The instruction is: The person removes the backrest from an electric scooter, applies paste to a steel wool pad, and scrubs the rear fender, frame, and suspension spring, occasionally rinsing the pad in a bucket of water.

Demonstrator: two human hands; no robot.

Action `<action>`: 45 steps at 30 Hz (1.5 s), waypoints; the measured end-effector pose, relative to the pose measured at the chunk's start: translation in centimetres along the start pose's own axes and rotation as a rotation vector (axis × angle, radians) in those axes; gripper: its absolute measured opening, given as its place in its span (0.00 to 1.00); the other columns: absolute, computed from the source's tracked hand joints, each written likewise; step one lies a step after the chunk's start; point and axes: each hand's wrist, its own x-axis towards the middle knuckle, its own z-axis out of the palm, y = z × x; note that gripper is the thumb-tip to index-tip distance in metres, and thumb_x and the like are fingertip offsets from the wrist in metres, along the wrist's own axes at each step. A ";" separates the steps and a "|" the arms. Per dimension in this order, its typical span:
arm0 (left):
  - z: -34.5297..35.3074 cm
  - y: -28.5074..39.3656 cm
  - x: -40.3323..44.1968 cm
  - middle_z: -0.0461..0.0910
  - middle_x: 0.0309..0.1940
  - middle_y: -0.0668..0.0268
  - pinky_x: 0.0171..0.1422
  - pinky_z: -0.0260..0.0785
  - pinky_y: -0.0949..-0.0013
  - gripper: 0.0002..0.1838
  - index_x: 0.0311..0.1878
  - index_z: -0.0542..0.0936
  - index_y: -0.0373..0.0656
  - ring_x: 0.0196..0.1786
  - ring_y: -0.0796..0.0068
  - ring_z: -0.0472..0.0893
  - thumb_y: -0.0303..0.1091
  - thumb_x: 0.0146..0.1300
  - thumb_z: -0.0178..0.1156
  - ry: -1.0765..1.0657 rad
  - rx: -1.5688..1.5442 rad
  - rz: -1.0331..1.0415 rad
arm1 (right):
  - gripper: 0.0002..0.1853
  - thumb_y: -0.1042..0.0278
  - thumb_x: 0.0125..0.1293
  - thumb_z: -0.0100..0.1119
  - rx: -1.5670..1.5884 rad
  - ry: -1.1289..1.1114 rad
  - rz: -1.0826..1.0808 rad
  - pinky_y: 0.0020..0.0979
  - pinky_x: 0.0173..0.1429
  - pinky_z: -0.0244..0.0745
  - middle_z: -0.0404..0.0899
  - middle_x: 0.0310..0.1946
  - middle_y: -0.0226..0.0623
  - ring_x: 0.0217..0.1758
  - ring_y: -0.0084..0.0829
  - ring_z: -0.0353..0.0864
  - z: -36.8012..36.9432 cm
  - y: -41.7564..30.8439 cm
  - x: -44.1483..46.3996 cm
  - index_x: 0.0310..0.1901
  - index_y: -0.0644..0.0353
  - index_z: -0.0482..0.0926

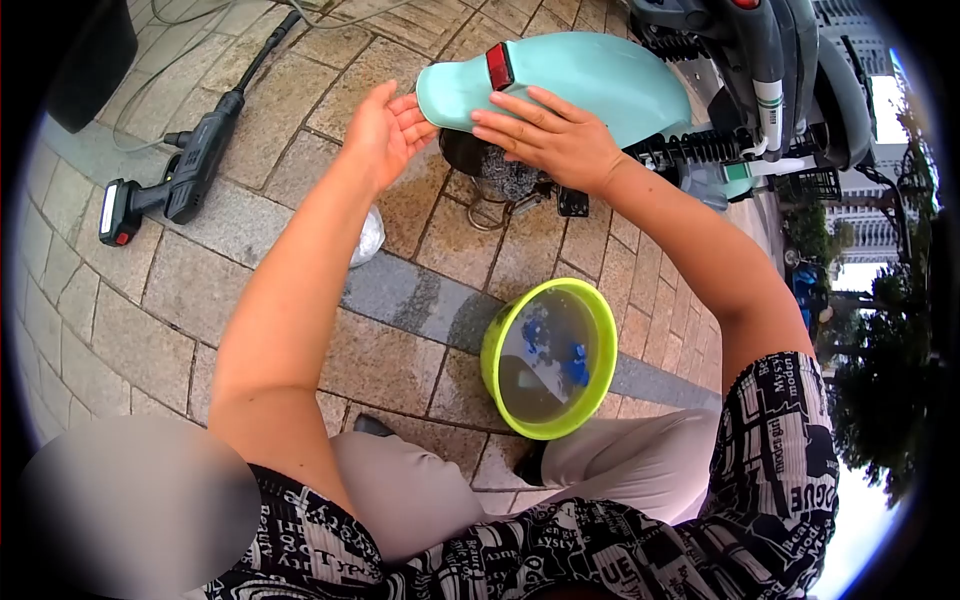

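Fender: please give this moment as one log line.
left hand: at tip of fender; right hand: on fender; spray gun: on paving

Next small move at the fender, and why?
Probably cup the left hand under the tip of the fender to steady it: that hand is open right by the tip, while the right hand already lies on the side, near the reflector.

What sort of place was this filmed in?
Outdoors, probably a paved area in a town or city: stone paving covers the ground, and trees and a high-rise building show along the right edge.
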 end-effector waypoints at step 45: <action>3.8 -2.3 -0.6 0.78 0.47 0.65 0.58 0.72 0.64 0.22 0.59 0.75 0.43 0.50 0.69 0.78 0.53 0.77 0.51 0.172 -0.104 0.075 | 0.34 0.80 0.47 0.66 0.301 0.663 1.197 0.46 0.74 0.65 0.73 0.65 0.36 0.71 0.49 0.69 -2.5 0.2 -3.8 0.60 0.50 0.79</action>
